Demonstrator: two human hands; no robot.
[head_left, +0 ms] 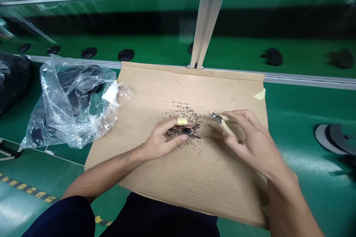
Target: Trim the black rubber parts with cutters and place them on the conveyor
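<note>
Head view: clear bag (51, 107) holds dark parts (73, 92); right hand (251, 139), cutters (218, 118).

Left hand (160, 140) pinched, thumb (178, 141) opposite fingers (170, 122); right hand (251, 139) curled; forearms (111, 172) angled inward, hands apart.

We look through one camera, worn on the person's head, facing forward and steeply down from above. It sits near enough that both forearms fit, with the left hand (160, 139) at 7 o'clock of centre and the right hand (256, 144) at 4. Our view is wide: it spans the cardboard (194, 181), takes in the dark-clothed legs (167, 216) at 6, the clear plastic bag (72, 118) at 9, and reaches past the metal post (211, 11) at 1.
</note>
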